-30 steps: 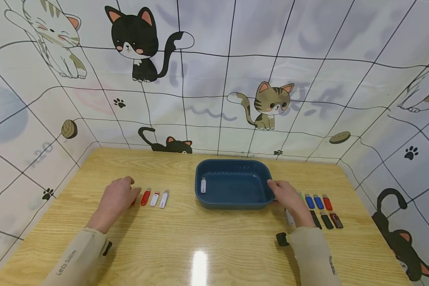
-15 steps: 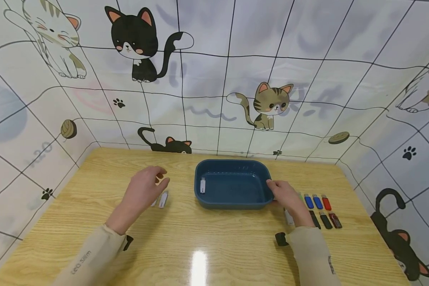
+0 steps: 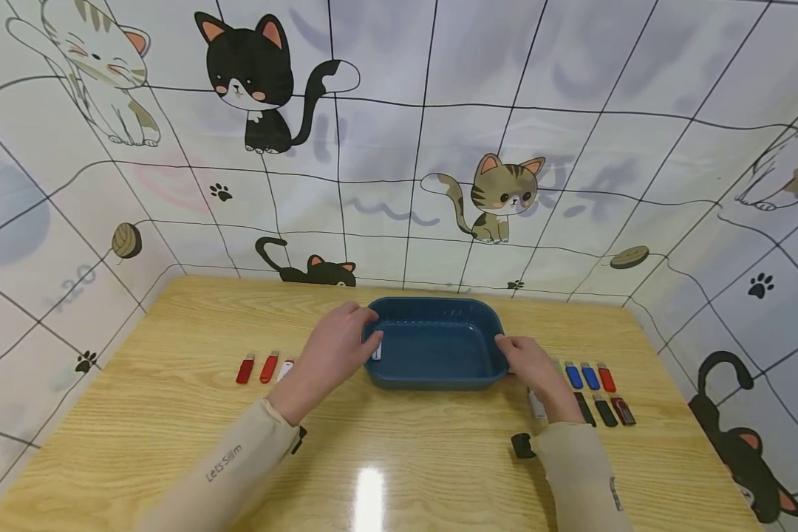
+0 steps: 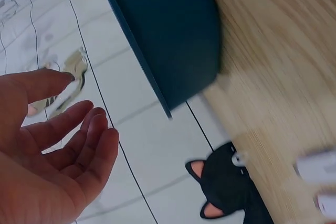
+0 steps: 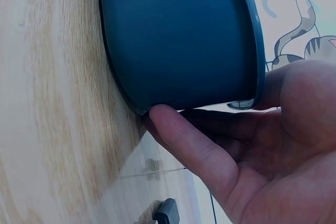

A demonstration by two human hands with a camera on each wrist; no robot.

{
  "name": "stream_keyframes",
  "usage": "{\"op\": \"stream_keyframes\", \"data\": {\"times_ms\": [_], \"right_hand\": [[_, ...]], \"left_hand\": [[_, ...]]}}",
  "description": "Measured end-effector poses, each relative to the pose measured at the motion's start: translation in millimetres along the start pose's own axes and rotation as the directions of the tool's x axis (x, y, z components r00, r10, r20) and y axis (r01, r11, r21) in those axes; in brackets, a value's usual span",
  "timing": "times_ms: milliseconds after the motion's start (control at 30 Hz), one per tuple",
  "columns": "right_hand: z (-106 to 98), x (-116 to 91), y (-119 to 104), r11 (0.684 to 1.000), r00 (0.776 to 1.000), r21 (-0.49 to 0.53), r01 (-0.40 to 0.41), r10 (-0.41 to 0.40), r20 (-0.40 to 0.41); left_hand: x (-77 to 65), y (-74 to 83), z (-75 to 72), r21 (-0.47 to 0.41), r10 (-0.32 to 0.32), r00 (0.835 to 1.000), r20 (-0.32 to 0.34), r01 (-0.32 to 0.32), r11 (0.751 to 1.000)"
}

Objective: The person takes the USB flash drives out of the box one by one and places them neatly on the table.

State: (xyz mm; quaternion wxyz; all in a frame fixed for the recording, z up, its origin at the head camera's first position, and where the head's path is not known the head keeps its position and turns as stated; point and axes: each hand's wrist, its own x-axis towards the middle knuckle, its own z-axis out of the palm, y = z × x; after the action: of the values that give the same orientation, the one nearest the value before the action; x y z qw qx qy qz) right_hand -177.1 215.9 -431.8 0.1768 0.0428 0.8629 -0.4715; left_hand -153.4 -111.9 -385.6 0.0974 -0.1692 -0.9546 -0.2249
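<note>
A dark blue plastic tray (image 3: pixel 439 384) sits on the wooden table, with a white USB stick (image 3: pixel 377 350) inside at its left end, partly covered by my left thumb. My left hand (image 3: pixel 335 343) hovers at the tray's left rim; the left wrist view shows its fingers (image 4: pixel 97 145) loosely bent, with nothing between thumb and fingers. At the other end, my right hand (image 3: pixel 532 362) holds the tray's right side, thumb over the rim and fingers against the outer wall (image 5: pixel 178 40).
Left of the tray lie two red USB sticks (image 3: pixel 257 368) and a white one (image 3: pixel 284 369), partly behind my left forearm. Right of it, beyond my right hand, are blue sticks (image 3: pixel 581 375), a red one (image 3: pixel 606 377) and dark ones (image 3: pixel 605 411). A cat-patterned cloth (image 3: pixel 386 148) stands behind the table.
My left hand has moved right, from over the red USB sticks to the tray's left rim, uncovering the red sticks. The right hand and tray have stayed in place.
</note>
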Motion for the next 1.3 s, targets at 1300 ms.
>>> {"op": "stream_keyframes", "data": {"times_ms": [1300], "right_hand": [[-0.8,0.3,1.7,1.000,1.000,-0.011,0.029,-0.029,-0.011]], "left_hand": [[43.3,27.0,61.5,0.240,-0.031,0.968,0.248,-0.030,0.970]]}}
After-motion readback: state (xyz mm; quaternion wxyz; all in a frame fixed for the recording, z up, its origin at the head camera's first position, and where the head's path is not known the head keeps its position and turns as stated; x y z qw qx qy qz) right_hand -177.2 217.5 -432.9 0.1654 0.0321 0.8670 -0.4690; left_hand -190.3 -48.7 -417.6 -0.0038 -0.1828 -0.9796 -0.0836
